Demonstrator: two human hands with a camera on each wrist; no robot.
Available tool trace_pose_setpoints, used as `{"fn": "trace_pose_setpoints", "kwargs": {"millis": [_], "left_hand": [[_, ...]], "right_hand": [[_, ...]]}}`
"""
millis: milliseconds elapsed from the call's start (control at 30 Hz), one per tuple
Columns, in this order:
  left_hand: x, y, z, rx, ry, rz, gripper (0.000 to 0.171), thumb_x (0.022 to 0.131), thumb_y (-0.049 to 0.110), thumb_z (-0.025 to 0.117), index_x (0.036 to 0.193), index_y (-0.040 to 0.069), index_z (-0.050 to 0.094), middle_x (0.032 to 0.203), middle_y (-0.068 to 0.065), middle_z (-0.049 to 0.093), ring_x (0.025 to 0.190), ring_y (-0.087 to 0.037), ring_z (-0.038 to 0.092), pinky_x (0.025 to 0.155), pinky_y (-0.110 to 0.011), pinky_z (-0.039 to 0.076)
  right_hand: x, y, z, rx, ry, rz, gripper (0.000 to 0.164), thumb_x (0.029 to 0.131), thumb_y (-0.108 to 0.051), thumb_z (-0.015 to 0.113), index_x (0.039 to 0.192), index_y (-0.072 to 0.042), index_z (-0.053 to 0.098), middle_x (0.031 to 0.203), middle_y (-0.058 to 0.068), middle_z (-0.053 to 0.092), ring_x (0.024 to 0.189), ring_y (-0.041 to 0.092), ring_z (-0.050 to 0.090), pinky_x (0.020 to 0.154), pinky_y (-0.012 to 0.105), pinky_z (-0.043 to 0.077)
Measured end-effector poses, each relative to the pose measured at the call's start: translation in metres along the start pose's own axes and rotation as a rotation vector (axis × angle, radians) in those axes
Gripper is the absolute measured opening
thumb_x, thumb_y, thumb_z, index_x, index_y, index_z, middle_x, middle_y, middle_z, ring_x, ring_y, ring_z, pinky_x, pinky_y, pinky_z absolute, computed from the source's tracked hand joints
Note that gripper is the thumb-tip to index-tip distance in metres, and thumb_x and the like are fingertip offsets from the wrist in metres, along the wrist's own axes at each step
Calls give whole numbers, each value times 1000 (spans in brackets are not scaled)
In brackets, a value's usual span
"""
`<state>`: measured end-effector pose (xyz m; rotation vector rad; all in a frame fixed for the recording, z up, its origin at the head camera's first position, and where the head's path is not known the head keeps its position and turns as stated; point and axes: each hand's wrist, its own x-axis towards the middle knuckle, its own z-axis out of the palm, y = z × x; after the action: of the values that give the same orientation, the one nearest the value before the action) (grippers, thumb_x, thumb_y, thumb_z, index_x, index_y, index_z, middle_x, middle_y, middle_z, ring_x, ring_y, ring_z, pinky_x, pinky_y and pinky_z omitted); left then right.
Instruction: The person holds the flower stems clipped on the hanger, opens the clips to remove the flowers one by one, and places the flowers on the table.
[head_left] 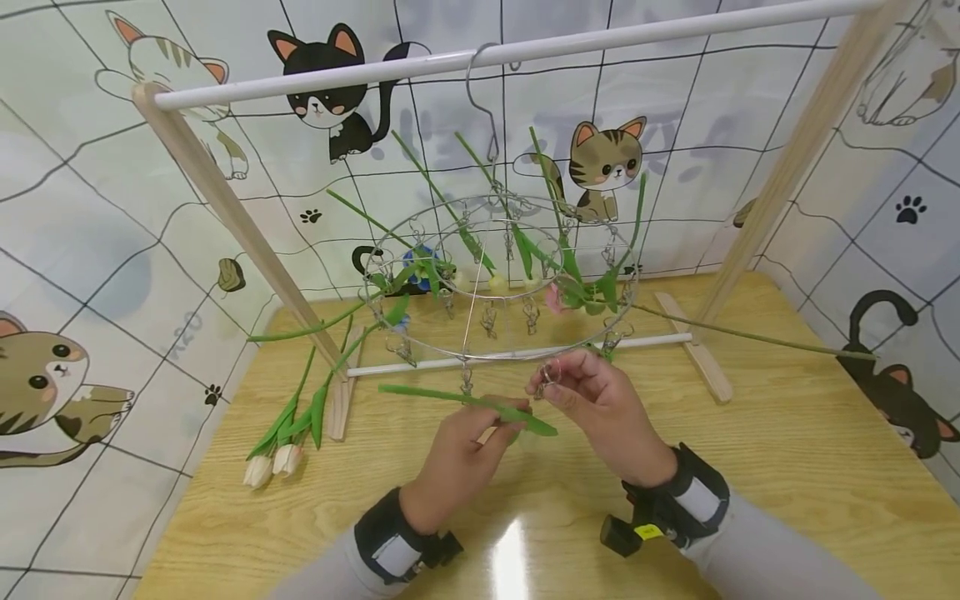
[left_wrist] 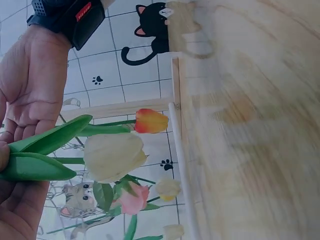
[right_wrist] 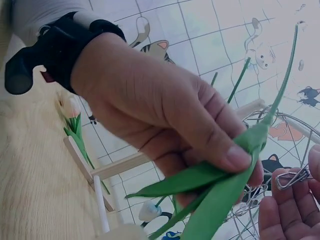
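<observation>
My left hand (head_left: pixel 468 442) pinches an artificial tulip by its green stem (head_left: pixel 431 392) and leaves, just below the front of the round metal hanger (head_left: pixel 420 344). The tulip's white head (left_wrist: pixel 112 156) hangs downward in the left wrist view; my hand hides it in the head view. Close by on the right, my right hand (head_left: pixel 600 408) pinches a small wire clip (head_left: pixel 546 379) at the hanger's front rim. That clip shows against the fingers at the right edge of the right wrist view. The leaves (right_wrist: pixel 220 200) spread below my left thumb there.
Several flowers hang from the hanger's clips, among them a blue flower (head_left: pixel 422 268), a pink flower (left_wrist: pixel 135 199) and an orange tulip (left_wrist: pixel 151 121). A white rail (head_left: pixel 337 77) on wooden posts carries the hanger. Two white tulips (head_left: pixel 287 460) lie at the table's left.
</observation>
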<state>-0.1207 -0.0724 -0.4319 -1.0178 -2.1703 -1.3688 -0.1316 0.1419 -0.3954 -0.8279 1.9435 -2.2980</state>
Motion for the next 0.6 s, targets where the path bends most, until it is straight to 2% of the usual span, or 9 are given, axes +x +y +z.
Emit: {"fn": "trace_pose_setpoints", "kwargs": {"millis": [100, 167, 300, 400, 500, 600], "left_hand": [[-1, 2, -7, 67, 6, 62, 23, 92, -5, 71, 114, 3, 71, 116, -14, 77, 105, -24, 75, 85, -27, 62], [-3, 4, -13, 107, 19, 78, 30, 92, -7, 70, 121, 1, 69, 117, -14, 77, 107, -25, 74, 88, -28, 61], [-9, 9, -27, 144, 54, 54, 43, 93, -11, 67, 135, -2, 61, 118, -13, 75, 111, -26, 72, 94, -24, 59], [-14, 10, -38, 151, 103, 47, 48, 93, -13, 64, 140, -4, 57, 116, -15, 75, 111, -28, 72, 97, -20, 56], [-18, 8, -51, 165, 173, 62, 44, 95, -12, 64, 138, -5, 59, 113, -17, 75, 110, -22, 73, 94, -16, 56], [-22, 6, -65, 152, 247, 68, 32, 96, -8, 64, 128, -9, 61, 110, -20, 75, 111, -10, 72, 89, -14, 56]], "right_hand": [[1, 0, 0, -1, -8, -8, 17, 103, 3, 58, 113, -10, 60, 111, -4, 69, 105, 9, 69, 96, 24, 58], [1, 0, 0, -1, -12, -9, 17, 103, 3, 59, 114, -10, 60, 111, -4, 69, 105, 10, 69, 95, 25, 59], [1, 1, 0, 3, -27, -15, 18, 103, 3, 58, 114, -10, 61, 111, -4, 69, 105, 10, 70, 95, 25, 59], [1, 1, 0, 17, -38, -26, 19, 103, 4, 58, 115, -10, 61, 111, -4, 70, 104, 10, 70, 95, 25, 59], [2, 2, 0, 22, -42, -31, 20, 102, 4, 59, 115, -10, 61, 111, -4, 70, 104, 10, 70, 95, 25, 59], [1, 2, 0, 14, -41, -25, 19, 102, 4, 59, 115, -9, 61, 111, -4, 70, 104, 10, 70, 95, 24, 59]]}}
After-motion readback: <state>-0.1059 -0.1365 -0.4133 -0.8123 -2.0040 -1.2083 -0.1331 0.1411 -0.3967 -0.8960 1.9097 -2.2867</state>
